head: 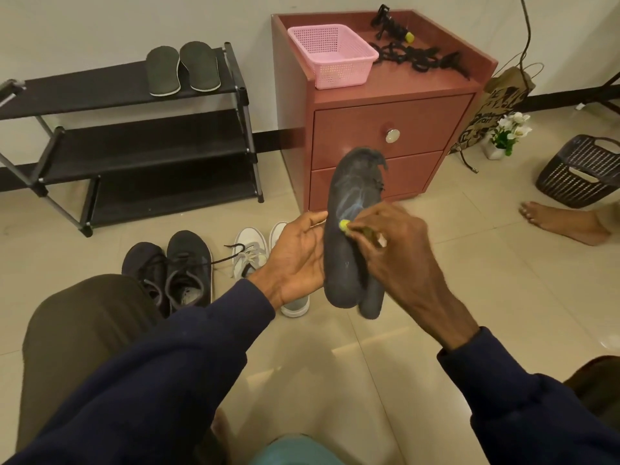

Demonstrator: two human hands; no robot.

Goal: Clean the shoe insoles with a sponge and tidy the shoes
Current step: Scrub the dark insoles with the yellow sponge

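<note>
Head view: dark insole (347, 263) held upright over the floor, in front of the red cabinet (379, 129). The left hand (295, 253) grips its left edge, fingers hidden behind it. Fingers of the right hand (392, 243) pinch a yellow sponge (344, 225) pressed on the insole's middle.

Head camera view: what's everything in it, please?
held insoles: apparently two, dark grey, in the left hand
sponge: one, yellow, against the held insoles
shoe rack: one, black, by the wall
rack insoles: two, dark grey, shoe rack's top shelf
dark shoes: one pair, black, floor
white shoes: one pair, white, floor beside them
cabinet: one, red-brown, by the wall
basket: one, pink, on the cabinet
laces: a tangle, black, on the cabinet
woven bin: one, dark, floor at right
bare foot: one, floor at right
left hand: one, holds the held insoles
right hand: one, fingers pinch the sponge
</note>
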